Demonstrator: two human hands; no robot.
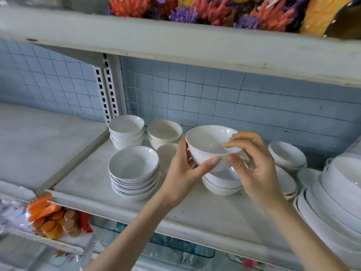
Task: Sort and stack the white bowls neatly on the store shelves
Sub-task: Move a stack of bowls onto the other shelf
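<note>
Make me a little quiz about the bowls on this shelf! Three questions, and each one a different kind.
1. True or false: the lifted bowl sits on the shelf.
2. Pick one: the wall tiles behind the bowls are A) red, B) pale blue, C) green.
3. Fill in: in the picture, the dark-rimmed stack stands to the ___ of the lifted bowl.

Key
1. False: the left hand and the right hand hold it up over another bowl.
2. B
3. left
</note>
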